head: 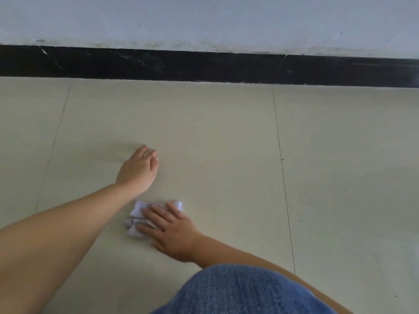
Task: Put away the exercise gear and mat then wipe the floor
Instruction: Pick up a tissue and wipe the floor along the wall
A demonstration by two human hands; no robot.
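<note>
Floor wiping is proceeding lower centre: right hand is pressing the crumpled cloth flat-fingered; left hand, open, is bracing. Bunched cloth risks leaving streaks.

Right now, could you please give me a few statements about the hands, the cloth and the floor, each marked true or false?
1. The right hand presses a crumpled white cloth flat against the tiled floor. True.
2. The left hand grips the cloth. False: it reaches forward, apart from the cloth, with fingers straight.
3. A black skirting board runs along the foot of the wall. True.
4. An exercise mat lies on the floor. False: no mat is in view.
</note>
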